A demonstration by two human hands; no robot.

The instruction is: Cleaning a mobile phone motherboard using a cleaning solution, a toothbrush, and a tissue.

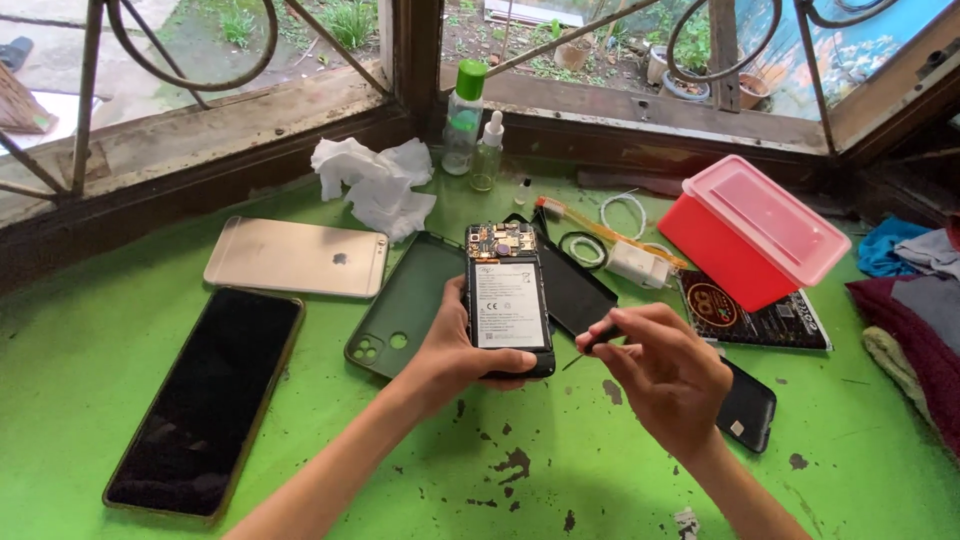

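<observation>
Opened phone (509,300), its back cover off so the battery and circuit board show, stands tilted near the middle of the green bench (620,470), gripped from below by the left hand (462,350). Just right of the phone, the right hand (665,365) pinches a thin dark tool (590,345) aimed at its lower edge. Left of the phone lie a dark green case (400,305), a gold phone (297,257) and a black phone (205,400); a red box (752,230) sits to its right.
</observation>
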